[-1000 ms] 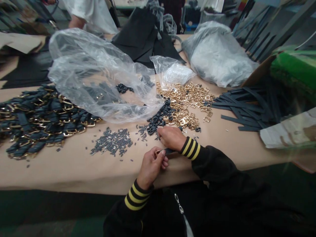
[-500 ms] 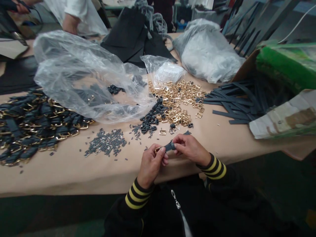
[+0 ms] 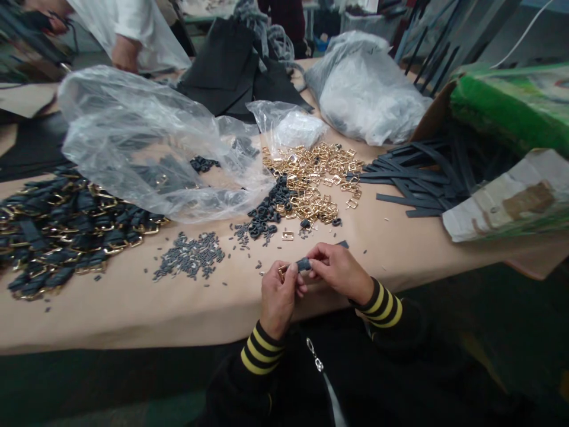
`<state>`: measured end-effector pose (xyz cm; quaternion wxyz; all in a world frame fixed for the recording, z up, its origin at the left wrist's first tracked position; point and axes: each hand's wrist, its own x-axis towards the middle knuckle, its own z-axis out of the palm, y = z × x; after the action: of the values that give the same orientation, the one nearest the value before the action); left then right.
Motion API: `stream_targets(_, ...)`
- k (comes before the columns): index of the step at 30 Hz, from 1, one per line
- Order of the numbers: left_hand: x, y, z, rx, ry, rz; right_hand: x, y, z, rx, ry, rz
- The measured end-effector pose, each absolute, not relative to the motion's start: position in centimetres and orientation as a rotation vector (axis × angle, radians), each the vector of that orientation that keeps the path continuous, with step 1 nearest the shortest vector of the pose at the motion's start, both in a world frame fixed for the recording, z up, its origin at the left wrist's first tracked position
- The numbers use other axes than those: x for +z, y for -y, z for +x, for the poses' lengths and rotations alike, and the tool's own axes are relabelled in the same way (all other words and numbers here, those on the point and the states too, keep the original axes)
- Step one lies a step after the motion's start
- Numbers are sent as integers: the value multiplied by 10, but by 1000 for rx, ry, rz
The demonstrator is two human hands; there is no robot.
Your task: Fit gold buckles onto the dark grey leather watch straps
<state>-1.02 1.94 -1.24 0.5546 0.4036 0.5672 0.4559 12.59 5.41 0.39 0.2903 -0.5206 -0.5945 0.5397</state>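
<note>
**At the brown table [image 3: 178,317], one dark strap [image 3: 303,264] is being pinched**

From my far seat, I am seeing a big clear plastic bag [image 3: 146,127] lying on the table, and beside it a heap of buckled straps [image 3: 66,234]. Near the front edge, the right hand [image 3: 341,271] is pinching the strap with its fingertips. The left hand [image 3: 278,299] is pinching the same strap between thumb and fingers, where a gold buckle [image 3: 281,271] is showing. Beyond the hands, a loose buckle [image 3: 287,236] is lying.
</note>
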Motion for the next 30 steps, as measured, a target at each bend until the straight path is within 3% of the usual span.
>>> stream_targets(3, -10, -19, -8, 1082, -1403, 1014, 7, -48, 122, 1062, 1795, -1448)
stream_targets(5, -8, -18, -8, 1061, -1428, 1051, 7, -45, 123, 1004, 1826, -1421)
stream_targets(20, -1, -13, -5, 1008, -1444, 1314, -5, -46, 134, 1606, 1295, -1141)
stream_targets(27, -3, -11, -8, 887, -1431, 1398, 2, -47, 136, 1632, 1491, -1159)
stream_targets(30, -5, -11, -10, 822, -1499, 1490, 8, -45, 131, 1497, 1632, -1227)
